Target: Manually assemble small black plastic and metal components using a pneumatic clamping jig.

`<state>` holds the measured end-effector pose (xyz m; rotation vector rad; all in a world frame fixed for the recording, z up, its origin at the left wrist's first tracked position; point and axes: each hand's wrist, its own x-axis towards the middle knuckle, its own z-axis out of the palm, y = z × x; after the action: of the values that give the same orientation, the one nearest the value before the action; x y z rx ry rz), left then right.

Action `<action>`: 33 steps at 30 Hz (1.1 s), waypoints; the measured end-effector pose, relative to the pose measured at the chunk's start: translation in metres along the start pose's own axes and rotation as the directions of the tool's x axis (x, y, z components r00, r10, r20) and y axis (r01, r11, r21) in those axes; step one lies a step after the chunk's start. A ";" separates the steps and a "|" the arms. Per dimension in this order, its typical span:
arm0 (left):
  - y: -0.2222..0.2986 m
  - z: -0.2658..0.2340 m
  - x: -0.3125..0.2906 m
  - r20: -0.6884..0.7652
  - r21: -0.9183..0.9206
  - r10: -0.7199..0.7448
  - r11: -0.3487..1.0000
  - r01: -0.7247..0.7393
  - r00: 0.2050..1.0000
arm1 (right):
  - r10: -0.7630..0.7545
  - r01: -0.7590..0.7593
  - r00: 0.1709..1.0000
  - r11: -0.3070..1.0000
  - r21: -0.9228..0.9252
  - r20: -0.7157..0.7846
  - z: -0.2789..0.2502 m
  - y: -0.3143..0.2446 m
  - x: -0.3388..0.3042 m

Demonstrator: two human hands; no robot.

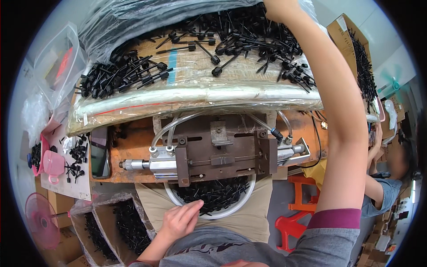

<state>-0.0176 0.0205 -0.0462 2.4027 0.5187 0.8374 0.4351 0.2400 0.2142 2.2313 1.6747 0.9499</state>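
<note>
My left hand [181,220] rests at the near left rim of a white round basin [252,189] on my lap, its fingers stretched out and seemingly holding nothing. The basin contains many small black plastic pieces, each a thin stem with a thicker knobbed head. At the far side, my right hand [280,10] reaches over a heap of the same black stemmed pieces [249,33]. The frame's top edge cuts off its fingers, so their grip is hidden. Between my arms stands a dark metal fixture [233,164] with pneumatic cylinders [163,167] and clear air hoses.
A plastic-wrapped cardboard surface [195,69] bears the heap. On the left are a phone [100,153], a pink cup [53,163] and a pink fan [41,220]. Lined boxes [100,213] hold more pieces. Red stools [289,227] and another person [378,191] are at right.
</note>
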 end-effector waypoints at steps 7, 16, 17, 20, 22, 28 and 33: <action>-0.002 0.001 -0.008 0.033 -0.012 0.001 1.000 0.000 0.999 | -0.413 0.409 0.909 0.910 0.071 0.054 0.001 0.006 -0.066; -0.001 0.007 -0.005 0.048 -0.017 0.029 0.999 -0.028 0.998 | -0.380 0.224 0.860 0.881 0.418 0.340 0.021 -0.001 -0.078; 0.000 0.007 -0.006 0.051 -0.011 0.027 1.000 -0.027 0.998 | -0.367 0.136 0.839 0.856 0.499 0.401 0.018 -0.009 -0.071; 0.007 0.007 -0.003 0.045 -0.036 0.045 0.998 -0.044 0.998 | -0.367 0.157 0.853 0.858 0.488 0.371 0.020 -0.014 -0.062; 0.009 0.005 -0.005 0.033 -0.030 0.035 0.999 -0.034 0.999 | -0.389 0.111 0.842 0.803 0.585 0.375 0.000 -0.027 -0.063; 0.011 0.005 -0.010 0.034 -0.026 0.040 0.999 -0.039 0.999 | -0.426 0.155 0.848 0.768 0.621 0.315 -0.020 -0.048 -0.077; 0.013 0.007 -0.011 0.062 -0.022 0.049 0.999 -0.047 0.997 | -0.447 0.122 0.842 0.703 0.701 0.302 -0.030 -0.060 -0.094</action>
<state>-0.0191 0.0026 -0.0482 2.4227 0.4279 0.7816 0.3558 0.1679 0.1717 2.1658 2.2414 -0.3196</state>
